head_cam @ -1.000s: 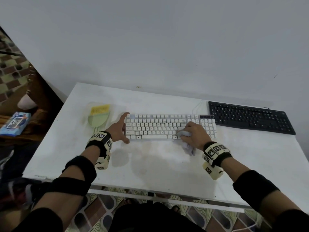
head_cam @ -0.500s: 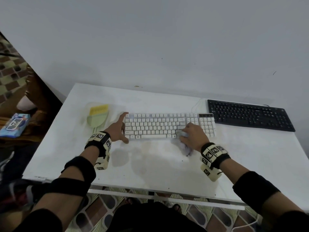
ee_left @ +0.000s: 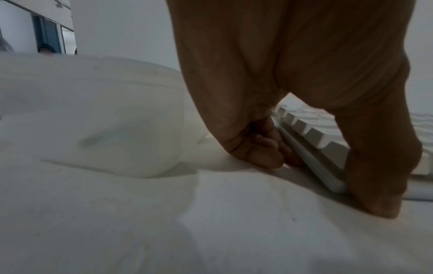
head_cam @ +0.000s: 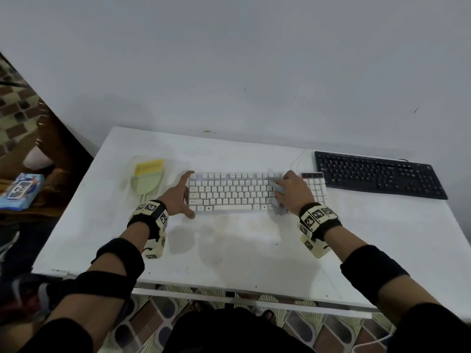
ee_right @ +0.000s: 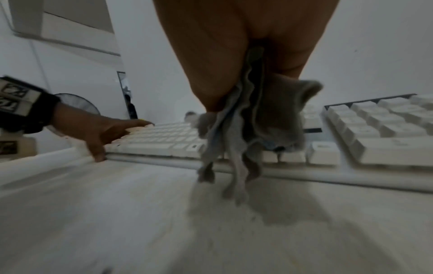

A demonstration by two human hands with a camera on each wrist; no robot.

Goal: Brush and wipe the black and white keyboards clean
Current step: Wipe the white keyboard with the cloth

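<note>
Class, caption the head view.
Right hand wipes white keyboard with grey cloth; left hand steadies it.

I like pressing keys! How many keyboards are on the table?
2. The white keyboard lies in the middle under both hands; the black keyboard lies to its right, by the wall, untouched. None seems hidden.

The right hand (head_cam: 293, 193) slid its cloth (head_cam: 278, 189) to the white keyboard's (head_cam: 234, 192) far rows.

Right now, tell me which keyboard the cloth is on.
The white keyboard in the middle, where the right hand presses the grey cloth. The black keyboard lies untouched further right.
</note>
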